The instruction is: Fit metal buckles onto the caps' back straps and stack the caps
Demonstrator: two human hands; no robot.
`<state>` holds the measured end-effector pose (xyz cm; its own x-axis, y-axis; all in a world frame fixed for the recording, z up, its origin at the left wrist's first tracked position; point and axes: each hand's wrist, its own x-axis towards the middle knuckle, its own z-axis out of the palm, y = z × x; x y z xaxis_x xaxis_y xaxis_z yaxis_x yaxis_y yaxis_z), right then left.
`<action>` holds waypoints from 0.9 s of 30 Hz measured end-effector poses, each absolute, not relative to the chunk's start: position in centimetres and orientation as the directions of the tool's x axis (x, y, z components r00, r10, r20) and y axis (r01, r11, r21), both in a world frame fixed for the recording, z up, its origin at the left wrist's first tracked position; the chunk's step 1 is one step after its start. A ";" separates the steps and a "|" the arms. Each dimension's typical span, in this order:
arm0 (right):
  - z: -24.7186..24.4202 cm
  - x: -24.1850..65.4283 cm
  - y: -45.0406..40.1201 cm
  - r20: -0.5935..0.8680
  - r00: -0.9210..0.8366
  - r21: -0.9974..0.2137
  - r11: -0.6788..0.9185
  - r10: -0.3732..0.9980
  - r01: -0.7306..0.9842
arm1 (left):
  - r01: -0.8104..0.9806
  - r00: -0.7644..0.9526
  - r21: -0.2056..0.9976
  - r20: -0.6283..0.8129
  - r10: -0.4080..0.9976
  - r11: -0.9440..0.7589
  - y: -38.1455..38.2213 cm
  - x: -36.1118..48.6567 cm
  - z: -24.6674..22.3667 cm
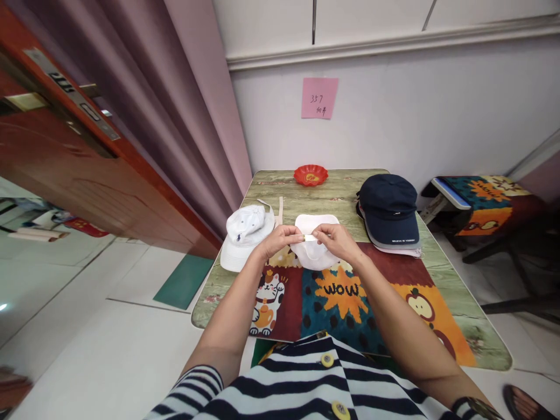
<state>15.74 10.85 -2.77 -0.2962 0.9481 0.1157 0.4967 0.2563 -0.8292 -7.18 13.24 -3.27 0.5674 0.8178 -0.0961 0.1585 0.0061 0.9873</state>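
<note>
A white cap [315,256] lies at the middle of the table, its rounded brim pointing away from me. Between my hands runs its white back strap [310,238], with what looks like a small gold-coloured clasp near the left fingertips. My left hand [282,238] pinches the strap's left end, and my right hand [335,239] pinches the other end. Just left of my left hand sits another white cap [245,227] with a small dark logo. A navy cap [389,207] rests at the right on top of a paler one, mostly hidden.
The green wood-pattern table [271,186] bears a colourful mat [345,309] with "WOW" on it. A red scalloped dish [310,175] stands at the back. To the left are a door [131,175] and purple curtain [196,87]; at the right, a second small table [485,195].
</note>
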 end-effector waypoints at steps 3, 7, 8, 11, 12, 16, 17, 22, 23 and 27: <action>-2.5 15.9 10.7 0.111 -0.290 -0.827 0.250 0.951 0.504 | 0.155 0.568 0.988 -0.089 0.818 0.000 13.3 -7.0 -3.3; -2.2 16.0 10.6 0.102 -0.288 -0.826 0.243 0.952 0.509 | 0.168 0.572 0.986 -0.086 0.816 -0.014 13.3 -6.9 -3.3; -2.2 16.0 10.5 0.103 -0.287 -0.827 0.242 0.952 0.507 | 0.171 0.573 0.985 -0.086 0.815 -0.016 13.3 -6.9 -3.3; -2.5 16.0 10.5 0.108 -0.283 -0.832 0.242 0.953 0.498 | 0.169 0.572 0.986 -0.086 0.816 -0.015 13.3 -6.9 -3.4; -2.6 15.9 10.6 0.109 -0.283 -0.834 0.243 0.953 0.495 | 0.166 0.571 0.986 -0.086 0.817 -0.012 13.3 -6.9 -3.4; -2.8 16.0 10.6 0.116 -0.287 -0.838 0.249 0.951 0.485 | 0.161 0.561 0.987 -0.091 0.823 -0.001 13.2 -6.9 -3.6; -2.8 16.0 10.6 0.118 -0.286 -0.839 0.250 0.951 0.484 | 0.161 0.559 0.987 -0.090 0.824 -0.001 13.2 -6.9 -3.6; -2.7 16.1 10.5 0.110 -0.277 -0.842 0.238 0.955 0.484 | 0.160 0.540 0.987 -0.083 0.837 -0.005 13.1 -6.7 -3.6; -2.7 16.1 10.5 0.110 -0.278 -0.843 0.238 0.954 0.483 | 0.159 0.539 0.987 -0.083 0.838 -0.004 13.1 -6.7 -3.5; -2.6 16.0 10.4 0.115 -0.273 -0.847 0.238 0.955 0.476 | 0.157 0.539 0.988 -0.082 0.839 -0.005 12.9 -6.7 -3.4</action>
<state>15.98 10.36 -2.57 -0.2735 0.9550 0.1148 0.4759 0.2380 -0.8467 -6.72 12.90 -3.42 0.5385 0.8386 -0.0819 0.1573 -0.0046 0.9875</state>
